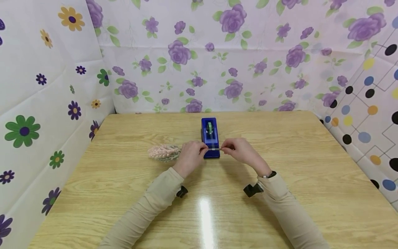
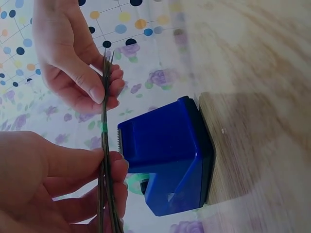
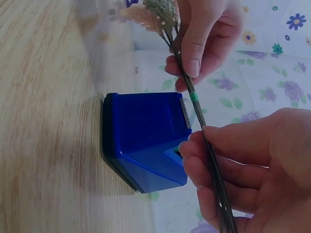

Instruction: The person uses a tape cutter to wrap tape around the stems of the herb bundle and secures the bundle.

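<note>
A bunch of artificial flowers (image 1: 163, 153) with pale pink heads and greenish parts points left in the head view. Its thin dark stems (image 2: 108, 170) run across both hands. My left hand (image 1: 190, 155) pinches them on the flower side, between thumb and fingers. Toward the stem ends, my right hand (image 1: 240, 150) grips the same bundle. Between the hands, a narrow band of green tape (image 3: 194, 96) wraps the stems. Just behind them stands a blue tape dispenser (image 2: 160, 141), its serrated cutter (image 3: 185, 112) facing the bundle, with a green roll (image 1: 209, 128) in it.
The wooden table (image 1: 124, 193) reaches back to a flower-patterned sheet (image 1: 267, 31). Patterned sheets also hang at the left and right sides. Black wrist-worn devices (image 1: 253, 190) hang below the forearms, close above the tabletop.
</note>
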The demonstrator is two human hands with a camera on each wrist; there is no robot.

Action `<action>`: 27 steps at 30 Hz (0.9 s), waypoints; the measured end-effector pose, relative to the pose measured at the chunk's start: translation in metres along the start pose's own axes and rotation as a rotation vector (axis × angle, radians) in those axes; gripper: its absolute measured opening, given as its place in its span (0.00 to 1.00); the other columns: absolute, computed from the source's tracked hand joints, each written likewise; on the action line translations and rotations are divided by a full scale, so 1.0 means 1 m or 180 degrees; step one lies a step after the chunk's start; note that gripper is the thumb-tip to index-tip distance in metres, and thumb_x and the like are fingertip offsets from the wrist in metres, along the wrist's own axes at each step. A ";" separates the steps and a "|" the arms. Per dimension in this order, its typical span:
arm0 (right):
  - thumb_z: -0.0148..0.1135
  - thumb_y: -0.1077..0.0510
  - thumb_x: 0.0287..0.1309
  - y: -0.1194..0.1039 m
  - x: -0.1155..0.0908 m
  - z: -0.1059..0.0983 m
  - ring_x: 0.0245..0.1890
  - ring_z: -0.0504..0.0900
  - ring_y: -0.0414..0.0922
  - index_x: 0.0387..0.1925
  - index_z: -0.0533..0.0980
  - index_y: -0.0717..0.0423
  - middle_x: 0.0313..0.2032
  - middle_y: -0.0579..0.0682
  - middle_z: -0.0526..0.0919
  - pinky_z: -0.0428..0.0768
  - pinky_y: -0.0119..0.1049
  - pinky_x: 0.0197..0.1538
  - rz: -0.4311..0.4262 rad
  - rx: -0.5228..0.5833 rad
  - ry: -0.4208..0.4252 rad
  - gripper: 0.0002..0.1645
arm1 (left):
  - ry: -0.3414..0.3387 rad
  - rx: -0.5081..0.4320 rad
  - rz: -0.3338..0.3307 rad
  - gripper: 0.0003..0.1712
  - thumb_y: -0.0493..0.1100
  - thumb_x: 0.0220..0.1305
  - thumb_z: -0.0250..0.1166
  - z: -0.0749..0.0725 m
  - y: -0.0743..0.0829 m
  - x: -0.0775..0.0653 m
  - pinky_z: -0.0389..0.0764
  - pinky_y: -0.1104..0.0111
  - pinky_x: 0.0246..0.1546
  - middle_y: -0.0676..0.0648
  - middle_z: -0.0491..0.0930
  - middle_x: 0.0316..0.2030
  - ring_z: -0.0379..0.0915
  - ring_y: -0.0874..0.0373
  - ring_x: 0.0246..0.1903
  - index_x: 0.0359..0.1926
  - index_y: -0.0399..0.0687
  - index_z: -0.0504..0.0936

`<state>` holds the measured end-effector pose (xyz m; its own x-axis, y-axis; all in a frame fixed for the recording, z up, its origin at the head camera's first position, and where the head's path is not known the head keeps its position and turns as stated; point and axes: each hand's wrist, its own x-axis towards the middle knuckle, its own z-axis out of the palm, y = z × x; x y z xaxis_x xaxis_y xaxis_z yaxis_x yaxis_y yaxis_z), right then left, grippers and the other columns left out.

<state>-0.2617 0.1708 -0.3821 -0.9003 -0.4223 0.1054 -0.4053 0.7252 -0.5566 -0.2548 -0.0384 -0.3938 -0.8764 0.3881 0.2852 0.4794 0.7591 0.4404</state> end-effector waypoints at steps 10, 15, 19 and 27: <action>0.61 0.61 0.63 -0.003 0.000 0.002 0.30 0.79 0.42 0.36 0.79 0.58 0.31 0.52 0.84 0.76 0.35 0.36 0.0100 -0.0112 0.0023 0.04 | 0.0029 0.0041 -0.0014 0.04 0.39 0.65 0.64 0.003 0.001 -0.004 0.70 0.53 0.50 0.48 0.84 0.37 0.77 0.50 0.41 0.38 0.48 0.84; 0.61 0.61 0.62 -0.001 0.001 0.004 0.34 0.82 0.45 0.37 0.78 0.61 0.33 0.54 0.85 0.79 0.38 0.39 0.0019 -0.0084 0.0028 0.05 | 0.0034 -0.0056 0.0031 0.02 0.35 0.63 0.65 0.004 0.001 -0.003 0.77 0.57 0.45 0.46 0.84 0.36 0.79 0.50 0.38 0.37 0.44 0.82; 0.59 0.58 0.65 0.000 0.001 0.004 0.31 0.80 0.43 0.39 0.80 0.61 0.32 0.53 0.85 0.78 0.37 0.37 -0.0027 -0.0036 -0.0009 0.09 | -0.0079 -0.0078 0.0009 0.03 0.34 0.64 0.64 0.006 0.001 -0.003 0.80 0.63 0.35 0.45 0.85 0.34 0.81 0.53 0.33 0.39 0.43 0.81; 0.59 0.58 0.66 0.002 0.002 0.007 0.21 0.69 0.37 0.31 0.81 0.56 0.24 0.47 0.80 0.69 0.31 0.29 -0.0167 -0.0261 0.0084 0.09 | -0.0110 -0.0060 0.0066 0.03 0.34 0.65 0.62 0.007 0.002 -0.004 0.80 0.63 0.33 0.46 0.84 0.34 0.81 0.54 0.31 0.38 0.45 0.78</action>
<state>-0.2628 0.1673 -0.3888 -0.8809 -0.4472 0.1550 -0.4627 0.7450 -0.4805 -0.2503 -0.0347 -0.4004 -0.8671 0.4218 0.2649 0.4981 0.7409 0.4506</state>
